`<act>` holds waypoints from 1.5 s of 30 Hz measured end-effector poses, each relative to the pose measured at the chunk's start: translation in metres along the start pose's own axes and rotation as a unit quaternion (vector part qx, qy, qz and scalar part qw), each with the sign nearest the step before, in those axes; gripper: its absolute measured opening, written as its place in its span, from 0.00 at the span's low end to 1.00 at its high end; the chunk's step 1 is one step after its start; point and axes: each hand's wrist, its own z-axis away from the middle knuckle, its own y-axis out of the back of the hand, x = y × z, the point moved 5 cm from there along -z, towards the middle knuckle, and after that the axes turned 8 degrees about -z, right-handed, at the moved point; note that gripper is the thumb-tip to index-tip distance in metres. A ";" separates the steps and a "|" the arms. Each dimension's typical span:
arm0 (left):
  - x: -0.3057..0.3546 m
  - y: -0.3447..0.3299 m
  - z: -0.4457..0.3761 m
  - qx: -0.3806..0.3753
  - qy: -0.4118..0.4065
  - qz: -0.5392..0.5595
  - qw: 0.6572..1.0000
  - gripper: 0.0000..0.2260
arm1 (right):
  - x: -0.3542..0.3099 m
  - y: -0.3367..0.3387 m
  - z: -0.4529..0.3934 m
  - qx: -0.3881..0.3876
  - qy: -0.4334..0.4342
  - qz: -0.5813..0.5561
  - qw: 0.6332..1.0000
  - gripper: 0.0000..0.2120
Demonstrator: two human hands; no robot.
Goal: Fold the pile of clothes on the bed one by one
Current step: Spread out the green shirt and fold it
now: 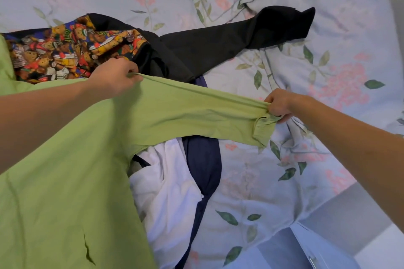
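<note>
Left hand: fingers curled, cloth pinched, arm stretched forward.
Right hand: fingers clenched, cloth gripped, arm extended.

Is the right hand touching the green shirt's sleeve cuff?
Touching. The head view shows the right hand with fingers pinching the cuff end of the green shirt.

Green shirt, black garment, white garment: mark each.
green shirt (179, 111), head view, middle of the stretched sleeve
black garment (229, 39), head view, middle of the long outstretched part
white garment (172, 192), head view, middle of the crumpled fabric
</note>
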 end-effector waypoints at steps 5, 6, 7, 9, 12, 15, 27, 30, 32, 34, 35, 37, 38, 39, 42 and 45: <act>0.004 -0.003 -0.002 0.001 0.019 -0.021 1.000 0.08 | 0.015 0.002 -0.004 0.023 -0.018 0.019 0.999 0.15; 0.005 -0.004 -0.002 0.002 0.023 -0.023 0.999 0.08 | 0.019 0.003 -0.005 0.033 -0.016 0.014 0.999 0.14; 0.006 -0.005 -0.002 0.003 0.026 -0.026 0.999 0.08 | 0.023 0.004 -0.006 0.034 -0.015 0.004 0.999 0.14; 0.008 -0.005 -0.002 0.004 0.029 -0.034 0.999 0.08 | 0.033 0.005 -0.007 0.020 -0.015 -0.030 0.999 0.13; 0.011 -0.006 -0.003 0.002 0.029 -0.058 0.998 0.08 | 0.046 0.009 0.000 -0.022 -0.010 -0.093 0.995 0.13; 0.016 -0.008 -0.006 -0.008 0.035 -0.104 0.994 0.09 | 0.057 0.018 0.005 -0.021 0.008 -0.087 0.996 0.17; 0.014 -0.018 -0.008 0.055 0.037 -0.141 0.988 0.10 | 0.071 -0.004 -0.008 0.148 0.145 0.044 0.977 0.18; 0.014 -0.020 0.004 0.090 0.017 -0.111 0.990 0.11 | 0.048 -0.029 0.002 0.241 0.231 0.112 0.936 0.24; 0.013 -0.022 0.015 0.113 0.006 -0.096 0.989 0.15 | 0.022 -0.052 0.012 0.264 0.281 0.110 0.916 0.24; 0.008 -0.023 0.028 0.135 -0.008 -0.082 0.987 0.20 | -0.011 -0.076 0.024 0.267 0.324 0.106 0.901 0.24; 0.004 -0.022 0.034 0.142 -0.015 -0.074 0.987 0.22 | -0.030 -0.087 0.031 0.275 0.346 0.104 0.891 0.25; -0.008 -0.022 0.046 0.144 -0.026 -0.056 0.988 0.25 | -0.071 -0.106 0.046 0.297 0.388 0.088 0.868 0.25; -0.016 -0.023 0.051 0.142 -0.029 -0.048 0.988 0.26 | -0.093 -0.115 0.054 0.302 0.408 0.080 0.858 0.26; -0.027 -0.023 0.057 0.141 -0.032 -0.043 0.989 0.27 | -0.117 -0.126 0.061 0.301 0.430 0.075 0.848 0.26; -0.074 -0.022 0.080 0.151 -0.015 -0.023 0.988 0.27 | -0.196 -0.163 0.085 0.271 0.508 0.084 0.813 0.25; -0.136 -0.019 0.109 0.169 0.026 0.019 0.985 0.25 | -0.273 -0.208 0.107 0.225 0.566 0.117 0.785 0.25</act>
